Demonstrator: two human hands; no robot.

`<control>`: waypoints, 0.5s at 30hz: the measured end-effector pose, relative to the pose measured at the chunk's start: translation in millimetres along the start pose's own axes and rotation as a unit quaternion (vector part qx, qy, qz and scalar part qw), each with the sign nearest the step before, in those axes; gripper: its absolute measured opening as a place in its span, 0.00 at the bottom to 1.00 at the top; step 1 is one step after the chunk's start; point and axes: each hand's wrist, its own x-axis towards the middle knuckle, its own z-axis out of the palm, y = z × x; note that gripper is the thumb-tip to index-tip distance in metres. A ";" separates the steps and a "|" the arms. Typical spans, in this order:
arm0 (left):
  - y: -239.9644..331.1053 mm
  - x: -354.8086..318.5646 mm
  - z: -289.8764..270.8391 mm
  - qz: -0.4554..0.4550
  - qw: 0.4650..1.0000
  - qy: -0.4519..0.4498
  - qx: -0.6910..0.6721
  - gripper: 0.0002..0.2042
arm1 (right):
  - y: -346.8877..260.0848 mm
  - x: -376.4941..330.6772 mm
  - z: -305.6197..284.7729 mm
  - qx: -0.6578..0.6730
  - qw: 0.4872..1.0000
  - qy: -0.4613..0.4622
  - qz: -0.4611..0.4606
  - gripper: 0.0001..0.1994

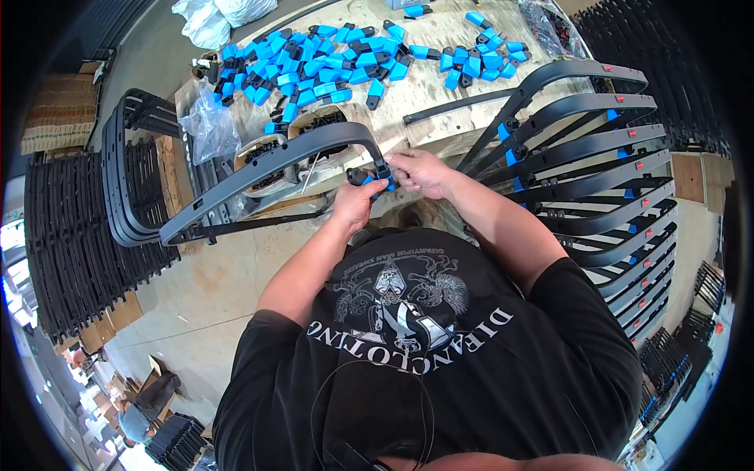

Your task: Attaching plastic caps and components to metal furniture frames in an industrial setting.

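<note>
A black rounded frame (pixel 275 153) reaches from the left to just in front of my body, its near right corner between my hands. My left hand (pixel 355 204) is closed there, its thumb against a blue-and-black plastic piece (pixel 361 177) at the frame's end. From the other side my right hand (pixel 422 173) grips the same corner, fingers curled at the frame's edge. My fingers partly hide where the piece meets the frame. Beyond, a big heap of similar blue-and-black pieces (pixel 330 67) covers the wooden table (pixel 440 90).
Small dark parts fill two open containers (pixel 322 133) at the table's near edge, beside a clear plastic bag (pixel 210 125). Stacked black frames with blue pieces (pixel 605 188) stand at my right. More frames (pixel 118 173) and dark stacks (pixel 71 235) are at left. A person (pixel 135 420) is far off, lower left.
</note>
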 end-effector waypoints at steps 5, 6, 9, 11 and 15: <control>20.5 -12.7 16.8 -0.034 0.998 0.024 -0.038 0.11 | -2.7 -4.1 11.2 -0.078 0.996 0.036 -0.014 0.18; 22.1 -14.1 15.1 -0.043 0.995 0.045 -0.078 0.15 | -6.0 -8.7 13.2 -0.073 0.995 0.061 -0.006 0.19; 23.8 -14.7 2.4 -0.062 0.996 0.056 -0.034 0.23 | 3.0 -15.2 -2.2 0.014 1.000 0.013 0.004 0.24; 24.6 -21.9 -7.5 -0.031 0.992 0.063 0.108 0.24 | 8.1 -18.7 -11.1 0.068 0.997 -0.029 0.010 0.28; 23.5 -37.2 -17.1 -0.021 0.985 0.001 0.173 0.19 | 9.8 -35.4 0.3 0.134 0.986 -0.094 -0.005 0.30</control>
